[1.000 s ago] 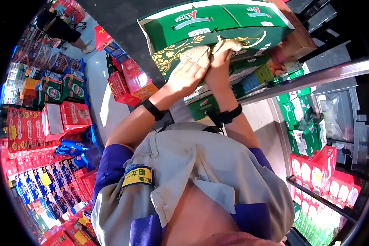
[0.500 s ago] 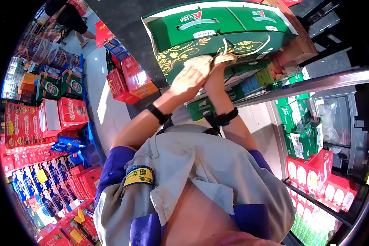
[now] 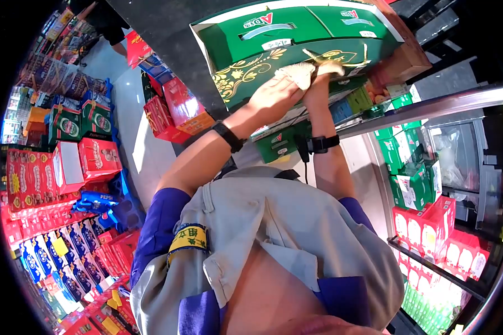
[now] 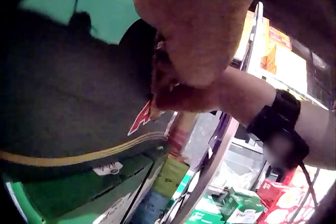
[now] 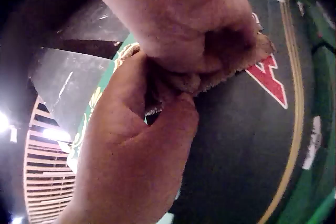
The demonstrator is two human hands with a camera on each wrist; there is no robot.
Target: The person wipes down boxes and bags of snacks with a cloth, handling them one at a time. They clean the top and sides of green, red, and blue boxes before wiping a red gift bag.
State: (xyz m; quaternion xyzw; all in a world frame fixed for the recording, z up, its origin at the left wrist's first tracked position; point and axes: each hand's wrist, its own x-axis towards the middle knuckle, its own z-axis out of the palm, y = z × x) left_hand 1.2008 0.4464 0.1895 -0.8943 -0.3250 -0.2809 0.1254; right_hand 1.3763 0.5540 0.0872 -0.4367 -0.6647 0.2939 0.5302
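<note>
Head view: nearest, we see a grey vest (image 3: 296, 218) and purple sleeves (image 3: 161, 229), then a black strap (image 3: 228, 137) on the left wrist. Left hand (image 3: 271, 101) and right hand (image 3: 317, 92) sit side by side, touching. Both grips are closed: we see each pinching the torn flap (image 3: 297, 75), pale raw board showing; some fingertips are hidden. Flap is on the near wall of the green carton (image 3: 243, 75), gold-patterned, holding green packs (image 3: 262, 42) with red-and-white lettering. Carton rests on a dark surface (image 3: 162, 28). Right of it, we get a metal rail (image 3: 430, 109); beyond the rail, green boxes (image 3: 411, 187) above red boxes (image 3: 433, 226). Off left, we have red cartons (image 3: 33, 178) stacked near blue Pepsi packs (image 3: 95, 201).
</note>
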